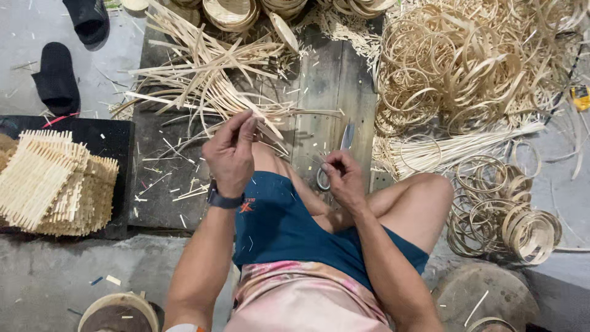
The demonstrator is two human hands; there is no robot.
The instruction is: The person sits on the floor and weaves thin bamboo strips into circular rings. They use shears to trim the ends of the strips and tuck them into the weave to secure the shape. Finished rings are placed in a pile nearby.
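Observation:
My left hand [230, 154], with a dark watch on the wrist, is raised over my knee and pinches thin bamboo strips [270, 120] that run up into a loose pile of strips [206, 71]. My right hand [343, 178] is closed around the handles of a pair of scissors [340, 150], whose blades point up over the dark wooden board [326, 80]. I sit cross-legged in blue shorts.
A stack of woven bamboo mats [52, 184] lies at the left. Several bamboo hoops [473, 67] are heaped at the upper right, and more rings [510, 215] lie by my right knee. Straight sticks [455, 147] lie between them. Two black slippers [56, 77] are at upper left.

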